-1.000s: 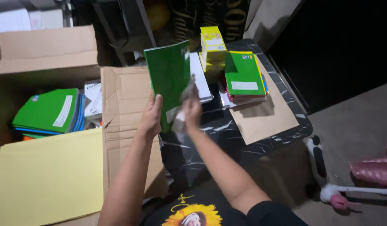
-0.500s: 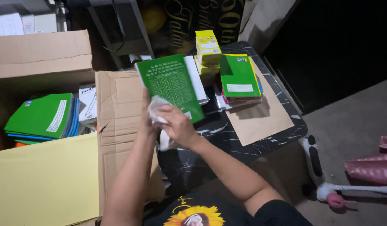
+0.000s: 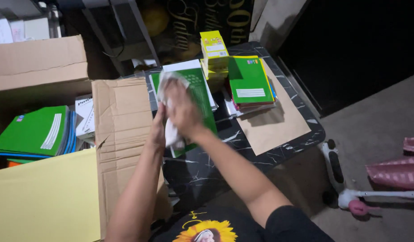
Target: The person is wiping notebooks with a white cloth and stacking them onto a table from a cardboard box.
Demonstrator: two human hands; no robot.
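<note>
Pressing a white cloth [image 3: 173, 130] flat-palmed onto a green notebook [image 3: 199, 101], the right hand [image 3: 182, 107] works on the black marble table [image 3: 207, 166]. The left hand [image 3: 157, 130] grips the notebook's near edge beside an open cardboard box [image 3: 122, 130].

Dim light, dark doorway [image 3: 350, 49] at upper right. Grey concrete floor [image 3: 377, 134] at right. Black marble-pattern worktop [image 3: 207, 166] with white veins at centre. Open cardboard box [image 3: 41, 62] at left, flap [image 3: 122, 134] folded over worktop edge. Metal stand legs [image 3: 126, 31] behind. White scooter [image 3: 346, 188] with pink wheel lying on floor; pink striped thing [image 3: 397, 172] at right edge.
</note>
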